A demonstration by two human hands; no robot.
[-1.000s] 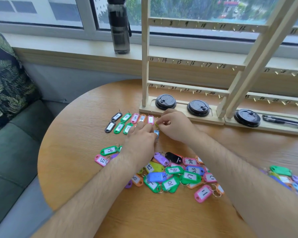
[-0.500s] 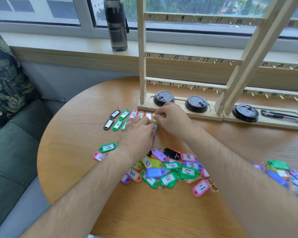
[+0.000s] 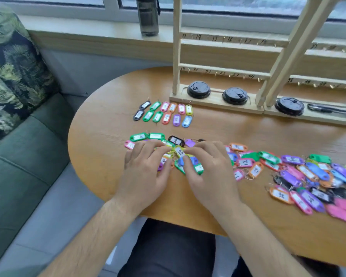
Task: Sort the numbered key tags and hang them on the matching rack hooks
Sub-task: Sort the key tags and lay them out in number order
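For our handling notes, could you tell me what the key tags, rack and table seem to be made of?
Key tags: probably plastic, bright and slightly glossy, with white paper-like labels. Rack: pale bare-looking wood, square slats, small brassy hooks. Table: wood or veneer, grain lines visible, satin finish.
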